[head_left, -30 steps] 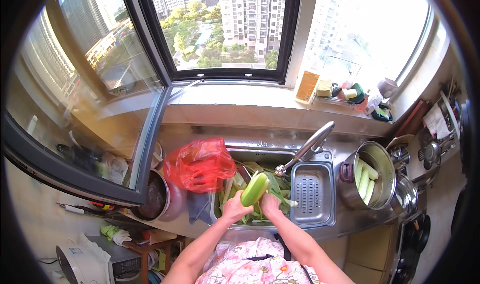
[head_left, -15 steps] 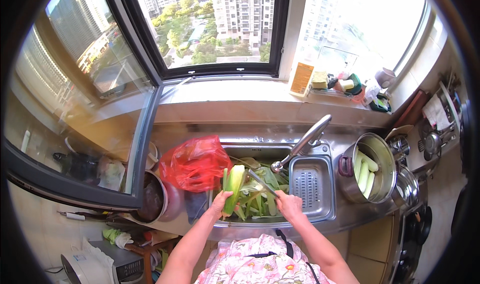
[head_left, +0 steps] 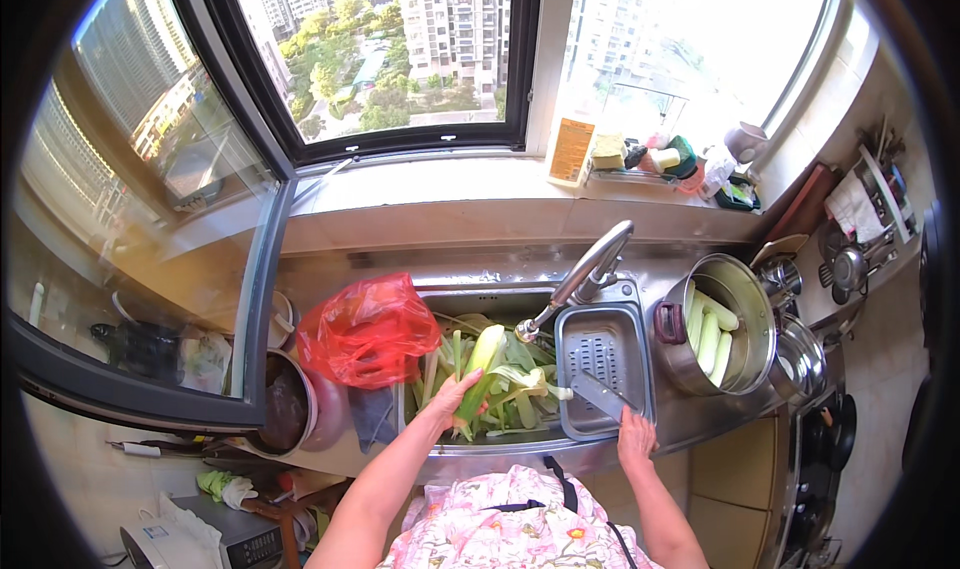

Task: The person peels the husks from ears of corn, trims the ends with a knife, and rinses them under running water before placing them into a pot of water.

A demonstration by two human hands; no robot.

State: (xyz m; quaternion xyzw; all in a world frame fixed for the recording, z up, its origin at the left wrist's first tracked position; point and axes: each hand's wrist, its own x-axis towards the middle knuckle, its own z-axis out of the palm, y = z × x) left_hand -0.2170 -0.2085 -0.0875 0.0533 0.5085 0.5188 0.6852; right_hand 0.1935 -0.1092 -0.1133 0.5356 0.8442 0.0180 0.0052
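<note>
My left hand (head_left: pixel 455 401) is closed around an ear of corn (head_left: pixel 487 349), its pale upper end pointing up and away over the sink. Loose green husks (head_left: pixel 520 409) heap up in the sink (head_left: pixel 405 409) beneath and around it. A broad-bladed kitchen knife (head_left: pixel 598 396) is in my right hand (head_left: pixel 636 437), fingers wrapped round the handle. The blade lies over the front part of the grey perforated draining basket (head_left: pixel 570 424), tip toward the husks. A pale strip of husk stretches from the corn toward the blade; whether they touch I cannot tell.
Right of the sink stands a steel pot (head_left: pixel 755 364) holding several pale green ears of corn (head_left: pixel 712 344). The faucet (head_left: pixel 590 269) arches over the sink. A red plastic bag (head_left: pixel 365 329) lies at its left edge. An open window sash (head_left: pixel 265 299) juts in at left.
My right hand has moved the knife away from the corn, right over the draining basket. The corn in my left hand has tilted rightward, and a husk has come loose. The view has shifted slightly.
</note>
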